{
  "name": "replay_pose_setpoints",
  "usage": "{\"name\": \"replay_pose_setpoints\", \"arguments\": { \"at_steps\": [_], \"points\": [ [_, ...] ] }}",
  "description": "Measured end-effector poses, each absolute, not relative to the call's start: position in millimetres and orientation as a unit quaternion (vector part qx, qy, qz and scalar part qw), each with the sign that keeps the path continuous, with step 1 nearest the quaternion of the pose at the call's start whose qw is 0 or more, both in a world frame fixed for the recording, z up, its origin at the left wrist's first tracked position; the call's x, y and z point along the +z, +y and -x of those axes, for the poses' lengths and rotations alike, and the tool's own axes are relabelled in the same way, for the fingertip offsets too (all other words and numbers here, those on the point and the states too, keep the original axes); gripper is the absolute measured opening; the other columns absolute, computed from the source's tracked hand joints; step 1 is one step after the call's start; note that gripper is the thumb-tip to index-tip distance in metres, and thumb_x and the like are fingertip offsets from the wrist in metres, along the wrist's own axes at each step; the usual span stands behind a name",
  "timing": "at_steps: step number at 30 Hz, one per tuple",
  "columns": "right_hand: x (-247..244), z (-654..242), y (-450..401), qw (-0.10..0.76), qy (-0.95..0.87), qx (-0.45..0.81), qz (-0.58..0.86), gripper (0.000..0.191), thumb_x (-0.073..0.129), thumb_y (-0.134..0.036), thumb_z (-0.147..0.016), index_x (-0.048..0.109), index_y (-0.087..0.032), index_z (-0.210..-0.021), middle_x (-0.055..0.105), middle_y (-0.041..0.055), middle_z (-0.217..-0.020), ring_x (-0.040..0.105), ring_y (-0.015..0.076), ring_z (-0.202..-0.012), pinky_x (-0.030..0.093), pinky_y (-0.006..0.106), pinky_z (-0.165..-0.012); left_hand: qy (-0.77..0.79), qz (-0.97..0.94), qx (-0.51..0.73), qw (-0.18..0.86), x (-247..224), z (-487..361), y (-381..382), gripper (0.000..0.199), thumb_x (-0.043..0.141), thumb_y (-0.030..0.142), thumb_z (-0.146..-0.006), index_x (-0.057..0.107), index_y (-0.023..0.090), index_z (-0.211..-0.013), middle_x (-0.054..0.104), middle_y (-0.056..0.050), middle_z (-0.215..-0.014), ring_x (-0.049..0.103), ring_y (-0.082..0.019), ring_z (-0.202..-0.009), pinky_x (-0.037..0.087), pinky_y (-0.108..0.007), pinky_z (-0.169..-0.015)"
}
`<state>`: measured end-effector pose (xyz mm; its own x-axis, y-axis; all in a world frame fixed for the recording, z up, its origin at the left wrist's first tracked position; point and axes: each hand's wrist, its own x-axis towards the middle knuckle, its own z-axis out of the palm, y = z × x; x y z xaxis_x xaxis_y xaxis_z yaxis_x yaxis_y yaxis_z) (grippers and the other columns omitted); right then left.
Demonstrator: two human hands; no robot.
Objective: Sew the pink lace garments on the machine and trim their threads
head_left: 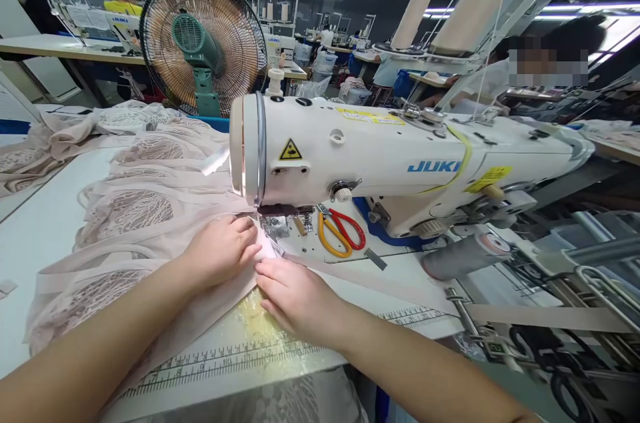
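Note:
Sheer pale pink fabric with lace panels (pixel 145 209) is spread over the sewing table, its right edge under the head of a white JUKI sewing machine (pixel 305 149). Close in front of the needle area, my left hand (pixel 220 248) grips the fabric, thumb and fingers drawn together on it. My right hand (pixel 295 293) pinches the fabric's near edge just to the right, its fingertips close to my left thumb. From the right, a narrow pale strip of elastic (pixel 380 286) runs toward the machine's presser area. The needle itself is hidden.
Thread snips with red and yellow handles (pixel 343 233) lie on the machine bed. A printed ruler (pixel 220 364) lines the table's front. Behind stand a large fan (pixel 200 43) and thread cones (pixel 415 13). A grey roll (pixel 467 255) sits right. Other people are farther back.

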<state>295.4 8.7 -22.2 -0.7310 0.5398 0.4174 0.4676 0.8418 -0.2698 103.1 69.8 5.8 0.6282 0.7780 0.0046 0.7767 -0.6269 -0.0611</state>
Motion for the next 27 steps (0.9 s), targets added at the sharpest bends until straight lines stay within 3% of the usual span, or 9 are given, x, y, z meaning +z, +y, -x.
{"name": "replay_pose_setpoints", "arguments": {
  "at_steps": [7,13,20,27],
  "points": [
    [-25,-295,14,0.242,-0.925,0.085,0.279,0.024,0.044,-0.02,-0.09,0.059,-0.007,-0.103,0.062,0.0194,-0.114,0.056,0.026,-0.109,0.049,0.039,-0.096,-0.428,0.902,0.018,0.052,13,-102,81,0.036,0.04,0.037,-0.094,0.065,0.014,-0.105,0.066,-0.013,-0.101,0.058,-0.029,-0.092,0.049,-0.042,-0.076],
    [-23,-297,14,0.237,-0.922,0.086,0.296,0.019,0.049,-0.019,-0.088,0.061,-0.009,-0.099,0.064,0.0176,-0.109,0.057,0.0252,-0.108,0.05,0.038,-0.095,-0.345,0.936,0.016,0.062,21,-103,53,0.028,0.043,0.023,-0.091,0.07,0.015,-0.086,0.068,-0.012,-0.096,0.06,-0.026,-0.087,0.051,-0.04,-0.073],
    [-32,-298,13,0.254,-0.914,0.023,0.317,0.032,0.049,-0.024,-0.09,0.061,-0.002,-0.11,0.063,0.0195,-0.119,0.057,0.0278,-0.115,0.047,0.038,-0.101,-0.242,0.959,-0.058,0.132,-7,-85,12,0.037,0.037,0.01,-0.091,0.062,0.009,-0.118,0.06,-0.013,-0.129,0.057,-0.028,-0.112,0.046,-0.045,-0.093],
    [-36,-298,13,0.226,-0.914,0.053,0.334,0.037,0.052,-0.028,-0.09,0.059,-0.002,-0.115,0.059,0.0226,-0.126,0.051,0.0284,-0.123,0.045,0.041,-0.103,-0.279,0.957,-0.041,0.074,-17,-62,44,0.041,0.03,0.02,-0.099,0.049,0.021,-0.136,0.053,-0.007,-0.139,0.052,-0.025,-0.122,0.044,-0.046,-0.099]
  ]
}}
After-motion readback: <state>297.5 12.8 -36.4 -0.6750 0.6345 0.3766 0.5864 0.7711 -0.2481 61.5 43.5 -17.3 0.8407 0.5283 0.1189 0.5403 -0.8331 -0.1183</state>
